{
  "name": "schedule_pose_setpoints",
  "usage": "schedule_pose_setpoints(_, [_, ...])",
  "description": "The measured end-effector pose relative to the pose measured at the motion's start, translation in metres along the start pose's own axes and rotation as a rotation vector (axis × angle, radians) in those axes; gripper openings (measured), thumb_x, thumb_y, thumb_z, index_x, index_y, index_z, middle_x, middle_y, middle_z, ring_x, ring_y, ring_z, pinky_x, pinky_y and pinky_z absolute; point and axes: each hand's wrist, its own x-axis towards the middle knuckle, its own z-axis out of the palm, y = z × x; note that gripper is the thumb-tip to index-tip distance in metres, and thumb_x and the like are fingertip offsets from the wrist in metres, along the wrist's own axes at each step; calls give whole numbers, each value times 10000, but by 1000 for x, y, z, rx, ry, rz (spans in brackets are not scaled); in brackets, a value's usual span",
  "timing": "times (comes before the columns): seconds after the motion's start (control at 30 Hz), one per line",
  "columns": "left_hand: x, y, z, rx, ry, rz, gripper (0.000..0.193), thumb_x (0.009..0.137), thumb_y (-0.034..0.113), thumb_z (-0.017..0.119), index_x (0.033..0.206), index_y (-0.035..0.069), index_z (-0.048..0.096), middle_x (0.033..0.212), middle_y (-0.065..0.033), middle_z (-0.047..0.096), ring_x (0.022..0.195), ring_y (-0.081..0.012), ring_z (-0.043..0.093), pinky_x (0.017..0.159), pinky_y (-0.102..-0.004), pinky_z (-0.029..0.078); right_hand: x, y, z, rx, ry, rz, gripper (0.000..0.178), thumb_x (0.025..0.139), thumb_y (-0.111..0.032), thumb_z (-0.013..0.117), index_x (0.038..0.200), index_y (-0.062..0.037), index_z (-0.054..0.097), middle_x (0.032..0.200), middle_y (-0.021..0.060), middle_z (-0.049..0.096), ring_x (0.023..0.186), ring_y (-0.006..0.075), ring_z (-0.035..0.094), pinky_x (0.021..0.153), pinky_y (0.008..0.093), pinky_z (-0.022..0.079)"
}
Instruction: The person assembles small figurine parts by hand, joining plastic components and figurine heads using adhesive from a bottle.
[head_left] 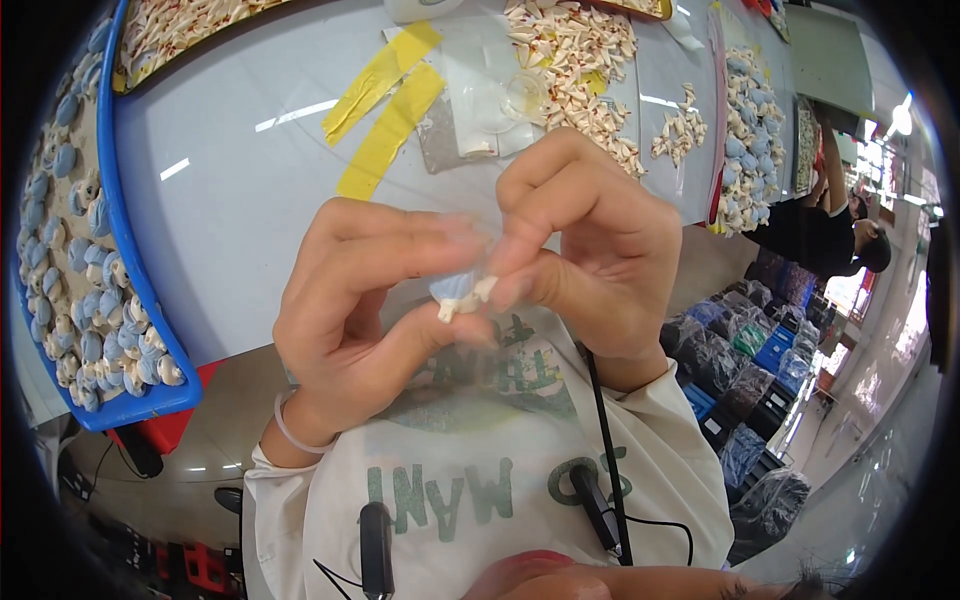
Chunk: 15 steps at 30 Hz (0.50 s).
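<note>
In front of my chest, my left hand (370,310) pinches a small blue and cream figurine (455,292) between thumb and fingers. My right hand (600,235) is closed too, its thumb and index finger on a small cream piece (485,289) at the figurine's right side. The fingertips are blurred, and I cannot tell whether that piece is joined to the figurine. Beyond my hands, many pointed cream pieces with reddish marks (575,65) lie heaped on the pale tabletop (240,180).
At the left stands a blue tray (150,300) holding blue and cream figurines. More figurines (750,140) lie at the right. Yellow tape strips (390,130) and a clear round dish (522,98) are on the table. A person in dark clothes (820,235) and wrapped crates (745,340) are farther right.
</note>
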Motion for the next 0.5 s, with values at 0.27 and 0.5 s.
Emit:
schedule_pose_setpoints(0.27, [-5,3,10,258,18,228,353,605,-117,673,938,-16,615,928,-140,539,831,-260,609,678,-295,505,-15,-1,3,-147,30,-137,179,593,20,691,705,-83,596,726,39,541,682,173,504,626,272,405])
schedule_pose_setpoints(0.5, [-1,12,0,512,59,262,350,620,-118,664,944,0,607,945,-152,557,833,-252,586,678,-295,496,-16,9,-12,-28,150,-155,153,629,25,671,739,-47,592,738,49,558,700,162,521,656,262,412])
